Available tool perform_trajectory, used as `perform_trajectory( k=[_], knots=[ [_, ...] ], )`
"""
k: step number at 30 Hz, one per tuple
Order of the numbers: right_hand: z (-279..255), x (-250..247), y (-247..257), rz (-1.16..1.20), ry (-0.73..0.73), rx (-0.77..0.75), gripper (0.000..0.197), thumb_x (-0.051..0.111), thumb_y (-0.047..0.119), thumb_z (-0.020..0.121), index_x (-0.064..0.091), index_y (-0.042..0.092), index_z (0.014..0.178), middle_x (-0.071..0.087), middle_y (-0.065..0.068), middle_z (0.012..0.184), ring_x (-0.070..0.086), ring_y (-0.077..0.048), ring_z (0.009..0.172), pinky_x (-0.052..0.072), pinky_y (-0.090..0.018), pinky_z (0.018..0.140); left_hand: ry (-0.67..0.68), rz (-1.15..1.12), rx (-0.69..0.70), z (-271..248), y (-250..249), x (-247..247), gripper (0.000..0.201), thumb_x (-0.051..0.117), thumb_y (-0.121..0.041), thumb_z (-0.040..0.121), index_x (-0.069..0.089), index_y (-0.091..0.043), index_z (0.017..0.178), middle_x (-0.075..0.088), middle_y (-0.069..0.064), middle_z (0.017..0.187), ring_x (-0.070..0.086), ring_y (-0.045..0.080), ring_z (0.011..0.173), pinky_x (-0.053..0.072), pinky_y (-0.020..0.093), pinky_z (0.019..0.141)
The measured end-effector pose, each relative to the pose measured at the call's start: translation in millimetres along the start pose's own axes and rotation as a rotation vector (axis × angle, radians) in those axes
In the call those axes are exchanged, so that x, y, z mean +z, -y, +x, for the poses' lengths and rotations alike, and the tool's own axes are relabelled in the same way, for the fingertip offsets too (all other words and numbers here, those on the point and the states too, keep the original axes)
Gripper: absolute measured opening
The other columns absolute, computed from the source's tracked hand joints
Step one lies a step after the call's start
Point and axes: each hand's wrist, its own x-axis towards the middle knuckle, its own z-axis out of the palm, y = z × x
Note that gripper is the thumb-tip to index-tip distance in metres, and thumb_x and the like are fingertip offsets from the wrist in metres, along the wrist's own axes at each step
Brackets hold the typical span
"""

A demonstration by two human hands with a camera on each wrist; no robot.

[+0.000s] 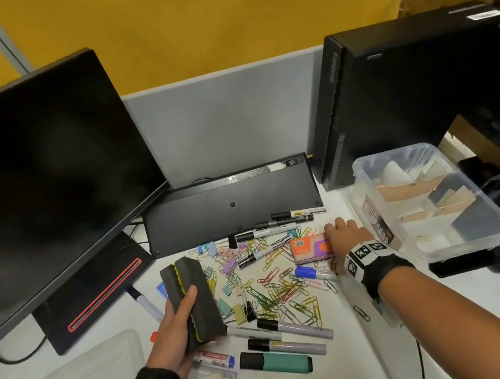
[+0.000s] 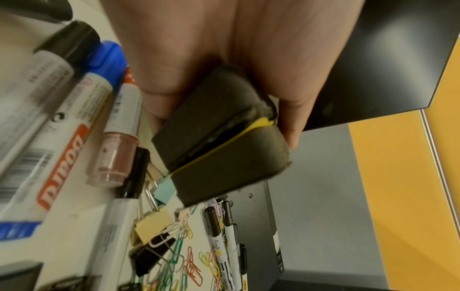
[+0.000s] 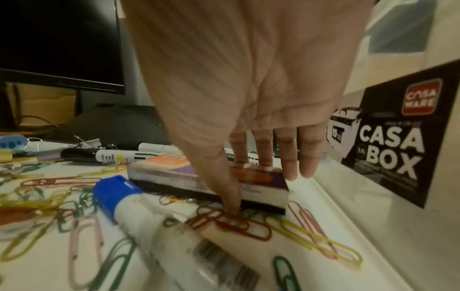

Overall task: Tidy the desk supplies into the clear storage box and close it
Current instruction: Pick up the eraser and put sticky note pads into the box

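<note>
My left hand (image 1: pixel 178 319) grips two black foam board erasers (image 1: pixel 189 287) with a yellow layer, held together above the desk; in the left wrist view the erasers (image 2: pixel 224 147) sit between thumb and fingers (image 2: pixel 291 126). My right hand (image 1: pixel 345 232) pinches an orange and purple block eraser (image 1: pixel 307 247) lying on the desk, thumb on its near side and fingers over its far side (image 3: pixel 261 149). The clear storage box (image 1: pixel 472 245) stands open just right of that hand, with cardboard dividers inside. Markers (image 1: pixel 286 329), a teal highlighter (image 1: pixel 276 363) and several paper clips (image 1: pixel 276 288) litter the desk.
The box lid (image 1: pixel 83 369) lies at the lower left. A dark monitor (image 1: pixel 33 180) stands left, an upturned keyboard (image 1: pixel 231 206) leans at the back, and a black computer tower (image 1: pixel 417 86) stands behind the box. A blue-capped marker (image 3: pixel 149 216) lies near my right thumb.
</note>
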Motion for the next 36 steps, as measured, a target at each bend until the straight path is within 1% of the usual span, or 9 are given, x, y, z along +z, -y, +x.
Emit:
perform_trajectory(
  k=[7, 9, 13, 18, 22, 25, 29, 32, 36],
  knots=[
    [-21.3, -19.9, 0.8, 0.385, -0.111, 0.041, 0.060, 0.077, 0.021, 0.073, 0.038, 0.020, 0.119, 0.032, -0.007, 0.123, 0.052, -0.026, 0.102, 0.050, -0.037, 0.086, -0.003, -0.012, -0.011, -4.4, -4.2, -1.6, 0.021, 0.057, -0.036, 0.086, 0.054, -0.035, 0.107, 0.066, 0.011, 0.113, 0.063, 0.032, 0.104, 0.048, 0.051, 0.093],
    [-34.4, -27.1, 0.2, 0.584, -0.115, 0.029, 0.056, 0.078, 0.016, 0.073, 0.039, 0.021, 0.113, 0.038, -0.004, 0.116, 0.056, -0.020, 0.090, 0.049, -0.029, 0.075, 0.025, 0.003, -0.002, -6.6, -3.4, -1.8, 0.034, 0.060, -0.038, 0.081, 0.054, -0.034, 0.114, 0.067, 0.012, 0.115, 0.064, 0.032, 0.105, 0.048, 0.051, 0.093],
    [-63.7, -33.9, 0.3, 0.905, -0.091, -0.063, 0.050, 0.073, 0.004, 0.078, 0.039, 0.022, 0.111, 0.060, -0.006, 0.108, 0.061, -0.017, 0.093, 0.050, -0.019, 0.064, 0.073, 0.035, 0.002, -13.4, -1.9, -4.3, 0.052, 0.062, -0.039, 0.076, 0.049, -0.032, 0.125, 0.066, 0.013, 0.118, 0.063, 0.033, 0.107, 0.049, 0.052, 0.092],
    [-86.3, -33.0, -17.3, 1.319, -0.060, -0.139, 0.055, 0.071, -0.001, 0.079, 0.041, 0.028, 0.115, 0.058, -0.007, 0.116, 0.060, -0.024, 0.107, 0.054, -0.045, 0.090, 0.083, 0.061, 0.001, -21.5, -0.1, -8.3, 0.049, 0.063, -0.040, 0.075, 0.050, -0.034, 0.122, 0.064, 0.014, 0.119, 0.063, 0.034, 0.107, 0.047, 0.054, 0.095],
    [-100.6, -52.5, -50.6, 1.683, -0.110, -0.112, 0.041, 0.054, -0.008, 0.088, 0.049, 0.026, 0.111, 0.057, -0.011, 0.120, 0.064, -0.023, 0.101, 0.053, -0.038, 0.088, 0.047, 0.057, 0.011, -26.4, 0.9, -1.3, 0.033, 0.058, -0.037, 0.084, 0.051, -0.035, 0.116, 0.065, 0.013, 0.118, 0.062, 0.033, 0.107, 0.045, 0.053, 0.097],
    [-111.7, -77.1, -87.8, 1.476, -0.316, -0.134, 0.035, 0.056, -0.002, 0.088, 0.052, 0.025, 0.110, 0.061, -0.004, 0.112, 0.063, -0.018, 0.101, 0.055, -0.032, 0.081, 0.003, 0.055, 0.023, -28.5, 4.8, 11.3, 0.045, 0.061, -0.039, 0.080, 0.050, -0.031, 0.123, 0.065, 0.013, 0.117, 0.062, 0.033, 0.107, 0.043, 0.053, 0.100],
    [-128.6, -98.0, -125.6, 0.992, -0.722, -0.169, 0.036, 0.054, 0.000, 0.087, 0.049, 0.022, 0.114, 0.057, 0.007, 0.106, 0.058, 0.002, 0.095, 0.046, -0.009, 0.076, -0.026, 0.055, 0.041, -27.0, 9.3, 32.5, 0.044, 0.058, -0.037, 0.086, 0.050, -0.028, 0.129, 0.066, 0.010, 0.116, 0.062, 0.031, 0.107, 0.044, 0.050, 0.099],
    [-129.2, -90.9, -143.0, 0.908, -0.869, -0.231, 0.036, 0.052, -0.004, 0.085, 0.051, 0.024, 0.107, 0.055, 0.007, 0.107, 0.053, -0.006, 0.103, 0.046, -0.021, 0.088, -0.050, 0.097, 0.061, -23.0, 13.8, 48.1, 0.048, 0.062, -0.039, 0.083, 0.051, -0.031, 0.129, 0.068, 0.008, 0.116, 0.064, 0.029, 0.104, 0.043, 0.049, 0.099],
    [-121.2, -74.3, -168.0, 1.352, -0.835, -0.276, 0.036, 0.048, -0.020, 0.080, 0.054, 0.014, 0.091, 0.060, -0.001, 0.093, 0.059, -0.022, 0.094, 0.048, -0.045, 0.092, -0.127, 0.245, 0.081, 7.2, 34.4, 31.5, 0.061, 0.073, -0.065, 0.060, 0.054, -0.052, 0.117, 0.063, -0.005, 0.125, 0.059, 0.022, 0.114, 0.036, 0.047, 0.107]
  ],
)
